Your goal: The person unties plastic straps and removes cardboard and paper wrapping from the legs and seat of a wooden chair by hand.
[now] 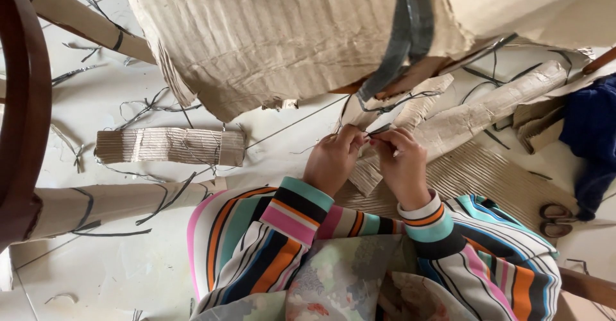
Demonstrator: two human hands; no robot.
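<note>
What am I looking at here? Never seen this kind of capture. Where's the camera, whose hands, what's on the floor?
There is no machine here: one camera sits on a person's head and looks down at their own two bare hands. The striped sleeves at the bottom are that person's arms. The left hand and right hand meet at the fingertips and pinch a thin dark strap between them. Just above hangs a large piece wrapped in corrugated cardboard, bound with a grey band. On the pale floor lie a short cardboard piece, a long cardboard-wrapped bar, another cardboard roll and loose dark strap offcuts. A curved dark wooden part runs down the left edge.
</note>
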